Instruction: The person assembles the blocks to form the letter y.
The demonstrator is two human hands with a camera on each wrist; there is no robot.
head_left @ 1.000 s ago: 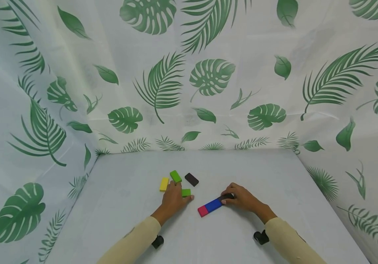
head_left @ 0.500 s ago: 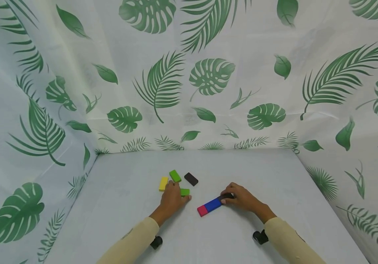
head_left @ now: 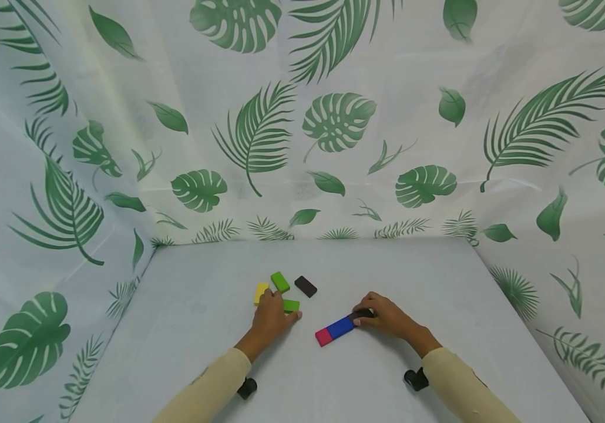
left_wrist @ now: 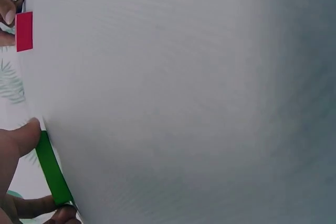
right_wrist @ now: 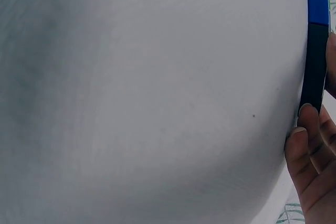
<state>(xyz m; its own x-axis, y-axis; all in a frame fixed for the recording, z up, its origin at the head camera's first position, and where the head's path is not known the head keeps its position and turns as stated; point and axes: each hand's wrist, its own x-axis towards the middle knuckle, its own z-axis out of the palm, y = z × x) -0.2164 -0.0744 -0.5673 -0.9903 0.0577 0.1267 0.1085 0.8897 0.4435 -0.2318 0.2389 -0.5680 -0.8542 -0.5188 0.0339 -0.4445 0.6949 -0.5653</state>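
Observation:
My left hand (head_left: 270, 317) pinches a green block (left_wrist: 52, 169) lengthwise, thumb at one end and fingertips at the other. Just beyond those fingers lies a yellow block (head_left: 261, 292), partly covered by the hand. A second green block (head_left: 280, 282) and a loose black block (head_left: 305, 286) lie farther back. On the right, a red block (head_left: 324, 336), a blue block (head_left: 340, 327) and a black block (head_left: 362, 315) form a straight slanted row. At the row's far end, my right hand (head_left: 387, 316) holds the black block between thumb and fingers, hiding part of it.
The white tabletop (head_left: 302, 382) meets a leaf-printed cloth backdrop (head_left: 302, 194) at its back and sides. Both forearms come in from the front, each with a black wrist camera (head_left: 416, 379) beneath the sleeve.
My left hand has slid slightly left with the green block, closer to the yellow one. The right hand and the row of blocks have stayed in place.

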